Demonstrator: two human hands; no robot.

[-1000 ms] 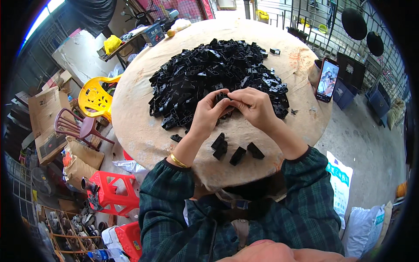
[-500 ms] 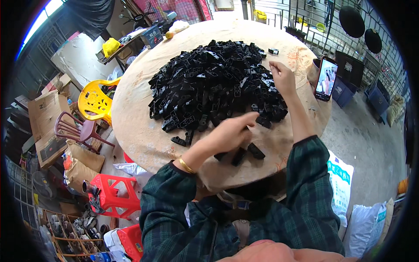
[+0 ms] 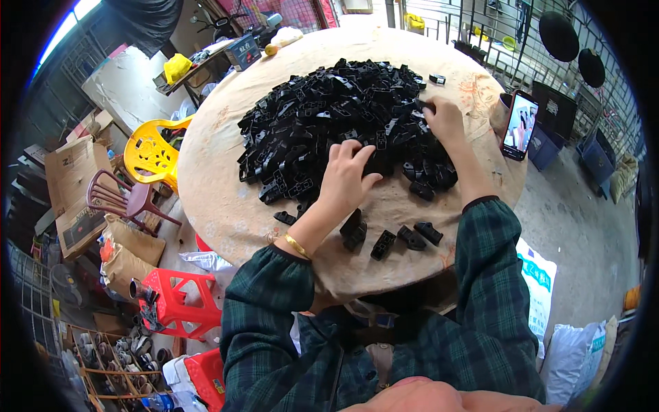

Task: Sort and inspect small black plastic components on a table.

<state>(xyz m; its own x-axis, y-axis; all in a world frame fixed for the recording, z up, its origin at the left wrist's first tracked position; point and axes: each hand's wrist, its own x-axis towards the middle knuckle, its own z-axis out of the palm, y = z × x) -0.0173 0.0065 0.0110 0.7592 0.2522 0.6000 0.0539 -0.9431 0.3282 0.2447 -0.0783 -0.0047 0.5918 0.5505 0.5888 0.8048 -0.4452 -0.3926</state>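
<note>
A large heap of small black plastic parts (image 3: 309, 130) covers the middle of the round table. My left hand (image 3: 345, 177) reaches onto the heap's near side, fingers spread and thumb apart, with no part seen in its grasp. At the right edge of the heap, my right hand (image 3: 446, 123) has its fingers bent together on a black plastic part (image 3: 421, 104), mostly covered by the fingertips. Several loose black parts (image 3: 383, 244) lie apart from the heap, near the table's front edge. One more loose part (image 3: 436, 79) sits beyond my right hand.
A patterned beige cloth (image 3: 220, 185) covers the table. On its right edge a phone (image 3: 519, 125) stands upright against a round container (image 3: 501, 113). A yellow chair (image 3: 147, 152), a maroon chair (image 3: 127, 199) and a red stool (image 3: 178, 302) stand to the left. White sacks (image 3: 573, 360) are at the lower right.
My left hand has moved away from the loose parts in front and up onto the heap. More loose parts now show there. My right hand has come down to the heap's right edge.
</note>
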